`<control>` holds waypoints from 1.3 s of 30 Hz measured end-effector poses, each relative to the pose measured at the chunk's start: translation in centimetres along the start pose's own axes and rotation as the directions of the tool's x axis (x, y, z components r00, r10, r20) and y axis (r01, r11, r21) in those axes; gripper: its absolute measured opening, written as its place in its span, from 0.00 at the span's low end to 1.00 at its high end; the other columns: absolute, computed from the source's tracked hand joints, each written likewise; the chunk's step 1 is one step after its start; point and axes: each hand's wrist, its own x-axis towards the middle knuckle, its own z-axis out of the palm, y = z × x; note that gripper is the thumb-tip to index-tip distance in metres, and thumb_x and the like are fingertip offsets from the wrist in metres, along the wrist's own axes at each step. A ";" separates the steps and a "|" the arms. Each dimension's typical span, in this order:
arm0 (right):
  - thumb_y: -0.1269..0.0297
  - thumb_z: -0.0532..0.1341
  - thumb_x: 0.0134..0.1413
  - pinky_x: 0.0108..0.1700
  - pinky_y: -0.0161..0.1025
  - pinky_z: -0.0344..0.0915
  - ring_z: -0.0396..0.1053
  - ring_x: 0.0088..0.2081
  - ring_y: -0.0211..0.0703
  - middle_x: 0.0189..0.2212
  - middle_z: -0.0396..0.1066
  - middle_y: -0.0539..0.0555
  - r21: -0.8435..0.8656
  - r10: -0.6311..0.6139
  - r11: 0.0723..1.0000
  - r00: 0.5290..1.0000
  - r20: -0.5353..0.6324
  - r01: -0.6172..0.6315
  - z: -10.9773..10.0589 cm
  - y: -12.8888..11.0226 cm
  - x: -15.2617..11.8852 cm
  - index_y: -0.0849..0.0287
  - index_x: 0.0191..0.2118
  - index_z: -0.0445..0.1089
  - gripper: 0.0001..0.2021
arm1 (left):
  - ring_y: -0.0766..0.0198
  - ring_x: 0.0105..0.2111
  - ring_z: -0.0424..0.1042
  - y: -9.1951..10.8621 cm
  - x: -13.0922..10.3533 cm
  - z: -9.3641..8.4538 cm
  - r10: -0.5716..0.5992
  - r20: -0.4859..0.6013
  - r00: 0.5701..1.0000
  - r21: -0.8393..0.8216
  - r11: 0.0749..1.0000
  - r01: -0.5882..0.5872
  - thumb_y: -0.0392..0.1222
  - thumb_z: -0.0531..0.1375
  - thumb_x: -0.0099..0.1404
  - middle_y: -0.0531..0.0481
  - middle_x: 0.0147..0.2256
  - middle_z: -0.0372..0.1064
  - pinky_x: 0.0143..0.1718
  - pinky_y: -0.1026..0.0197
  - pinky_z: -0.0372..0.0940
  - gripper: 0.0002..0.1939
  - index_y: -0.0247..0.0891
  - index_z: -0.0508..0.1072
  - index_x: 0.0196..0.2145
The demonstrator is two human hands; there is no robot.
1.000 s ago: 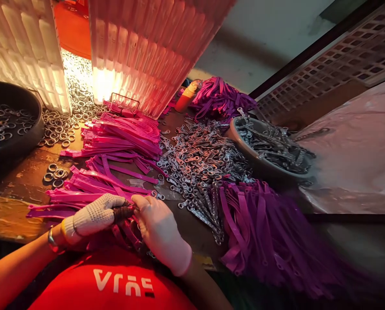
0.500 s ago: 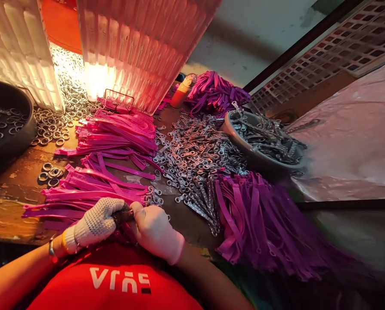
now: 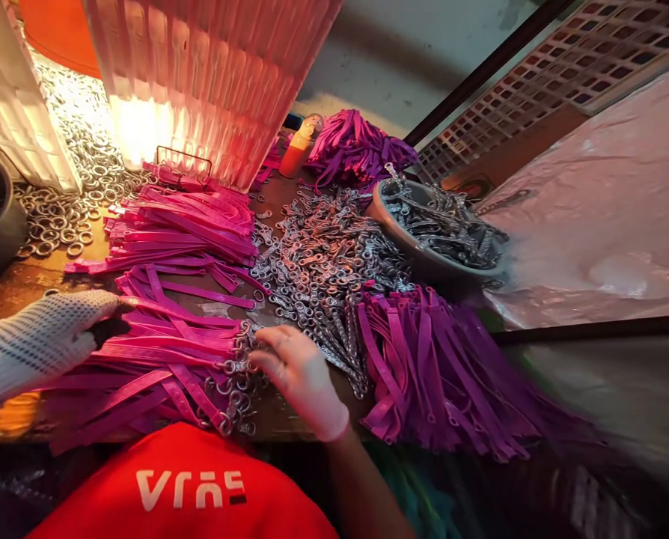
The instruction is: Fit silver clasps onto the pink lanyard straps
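My left hand (image 3: 46, 337), in a dotted white glove, is at the left ends of the pink straps (image 3: 166, 337). Its fingers curl around something dark that I cannot make out, and the fingertips meet a strap. To the right, my right hand (image 3: 306, 378), in a plain pale glove, has its fingers apart beside the metal rings (image 3: 236, 400) on the straps' right ends. No object shows in it. Several straps lie crossed between the hands, near the table's front edge. Another pile of pink straps (image 3: 188, 224) lies behind them.
Metal clasps (image 3: 328, 254) are heaped at centre, beside a full grey bowl (image 3: 402, 232). Purple straps (image 3: 441, 374) hang at right; more (image 3: 357, 146) lie behind an orange bottle (image 3: 301, 146). Loose rings (image 3: 59, 217), a dark bowl (image 3: 9, 239) and ribbed panels (image 3: 211, 82) are at left.
My hands have parted from in front of my red shirt. The left moved left to the strap ends; the right moved right and opened. Ringed straps now show where they were. The view shifted slightly.
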 end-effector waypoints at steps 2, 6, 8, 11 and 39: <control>0.60 0.57 0.68 0.43 0.39 0.62 0.71 0.41 0.47 0.38 0.76 0.57 -0.149 0.161 0.975 0.987 -0.019 -0.162 0.6 2.6 1.2 0.58 0.46 0.74 0.10 | 0.66 0.28 0.68 1.0 -0.3 2.3 -0.075 0.056 0.996 -0.055 0.995 0.078 0.36 0.65 0.55 0.52 0.28 0.74 0.28 0.68 0.61 0.13 0.41 0.81 0.40; 0.71 0.58 0.63 0.41 0.42 0.61 0.70 0.41 0.51 0.40 0.75 0.64 -0.460 0.322 0.844 0.946 0.026 -0.275 2.8 6.3 3.4 0.62 0.49 0.73 0.11 | 0.73 0.17 0.56 2.7 -0.5 7.6 -0.372 0.318 0.872 -0.679 0.553 0.483 0.58 0.60 0.65 0.47 0.31 0.73 0.14 0.70 0.48 0.25 0.36 0.76 0.50; 0.72 0.58 0.62 0.42 0.42 0.61 0.70 0.42 0.51 0.42 0.74 0.64 -0.439 0.330 0.852 0.943 0.028 -0.285 3.7 7.2 3.8 0.63 0.52 0.72 0.14 | 0.70 0.20 0.62 2.6 -0.2 9.3 -0.336 0.467 0.818 -0.785 0.268 0.558 0.61 0.61 0.64 0.41 0.37 0.75 0.15 0.70 0.52 0.29 0.34 0.75 0.51; 0.72 0.57 0.61 0.46 0.41 0.62 0.70 0.43 0.48 0.43 0.75 0.60 -0.260 0.332 0.915 0.942 0.048 -0.310 4.2 8.0 3.6 0.61 0.51 0.72 0.15 | 0.67 0.23 0.68 1.7 0.0 10.4 -0.252 0.564 0.786 -0.796 0.086 0.599 0.61 0.59 0.65 0.36 0.42 0.76 0.18 0.68 0.60 0.31 0.31 0.75 0.52; 0.70 0.54 0.60 0.41 0.35 0.65 0.72 0.37 0.40 0.35 0.77 0.50 0.558 0.128 0.825 0.991 -0.028 -0.091 2.0 -8.1 1.4 0.56 0.42 0.74 0.11 | 0.57 0.41 0.72 3.6 -3.7 13.6 0.145 -0.108 0.984 -0.318 0.932 -0.172 0.41 0.63 0.64 0.43 0.42 0.75 0.46 0.57 0.68 0.08 0.39 0.80 0.40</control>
